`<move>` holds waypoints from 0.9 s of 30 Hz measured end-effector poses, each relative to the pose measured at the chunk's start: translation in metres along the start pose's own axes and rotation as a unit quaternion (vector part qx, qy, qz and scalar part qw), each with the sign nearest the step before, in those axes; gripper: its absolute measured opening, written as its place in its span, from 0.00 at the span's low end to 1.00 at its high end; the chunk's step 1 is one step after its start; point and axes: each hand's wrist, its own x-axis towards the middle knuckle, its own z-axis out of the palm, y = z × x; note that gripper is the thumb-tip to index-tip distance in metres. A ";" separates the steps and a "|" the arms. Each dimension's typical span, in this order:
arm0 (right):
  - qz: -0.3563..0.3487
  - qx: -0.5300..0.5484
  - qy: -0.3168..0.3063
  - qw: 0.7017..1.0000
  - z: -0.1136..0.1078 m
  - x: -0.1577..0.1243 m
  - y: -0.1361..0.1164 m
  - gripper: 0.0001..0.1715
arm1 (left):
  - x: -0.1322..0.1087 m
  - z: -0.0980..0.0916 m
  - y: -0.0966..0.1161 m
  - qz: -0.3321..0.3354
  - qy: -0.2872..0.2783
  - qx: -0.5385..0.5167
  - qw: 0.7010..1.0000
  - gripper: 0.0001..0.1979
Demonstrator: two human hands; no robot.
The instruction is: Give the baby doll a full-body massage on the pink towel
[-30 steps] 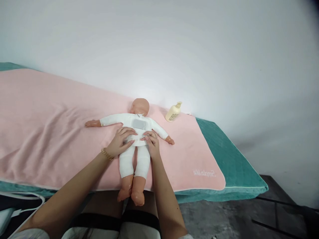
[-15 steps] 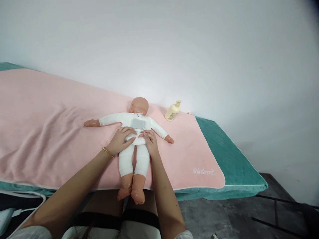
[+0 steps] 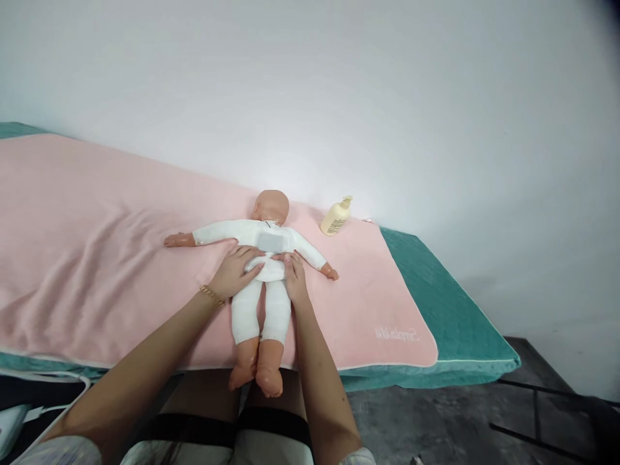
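A baby doll (image 3: pixel 276 312) with a white cloth body lies face down on a pink blanket (image 3: pixel 358 310), its arms spread and its feet past the bed's near edge. A grey rectangular panel (image 3: pixel 272 242) shows on its upper back. My left hand (image 3: pixel 238 268) rests on the left side of the doll's lower back, fingers stretched out across it. On the opposite side lies my right hand (image 3: pixel 294 274), its fingers over the lower back and pointing inward. Both hands touch the doll without wrapping round it.
A cream pump bottle (image 3: pixel 336 217) stands on the blanket near the wall, right of the doll's head. The blanket covers a green bed (image 3: pixel 436 303). At lower left are a white cable (image 3: pixel 72 376) and a white device (image 3: pixel 12 423). Black metal bars (image 3: pixel 535 416) stand at lower right.
My right hand's fingers have shifted very slightly to the right over the doll's lower back. The left hand, doll and bottle stay nearly in place.
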 end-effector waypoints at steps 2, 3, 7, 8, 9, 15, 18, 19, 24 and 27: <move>-0.002 -0.002 -0.002 1.000 -0.001 0.002 0.001 0.28 | 0.003 -0.002 0.001 -0.008 0.001 -0.021 1.000 0.16; -0.007 0.002 0.003 1.000 -0.001 0.005 0.001 0.29 | 0.005 -0.004 0.001 -0.014 0.007 -0.040 0.999 0.17; -0.030 0.059 0.056 0.996 -0.003 0.020 0.003 0.31 | 0.018 -0.009 0.000 -0.054 0.073 -0.137 0.986 0.19; -0.034 0.075 0.067 0.994 -0.004 0.025 0.003 0.31 | 0.022 -0.010 -0.001 -0.061 0.089 -0.152 0.982 0.19; -0.038 0.084 0.070 0.993 -0.004 0.030 0.003 0.31 | 0.027 -0.011 -0.003 -0.064 0.099 -0.162 0.980 0.20; -0.061 0.060 0.048 0.995 -0.003 0.063 0.008 0.30 | 0.058 -0.008 -0.017 -0.034 0.080 -0.155 0.984 0.21; -0.073 0.046 0.028 0.996 -0.002 0.075 0.015 0.28 | 0.066 -0.006 -0.026 -0.026 0.061 -0.100 0.993 0.22; -0.075 0.043 0.016 0.996 -0.002 0.077 0.017 0.27 | 0.066 -0.005 -0.029 -0.023 0.052 -0.087 0.995 0.22; -0.062 -0.009 -0.037 0.997 0.000 0.083 0.023 0.28 | 0.067 -0.001 -0.034 -0.025 0.018 -0.058 0.998 0.23; -0.023 -0.037 -0.051 0.998 0.003 0.090 0.026 0.31 | 0.071 0.001 -0.036 -0.050 0.004 -0.041 0.998 0.25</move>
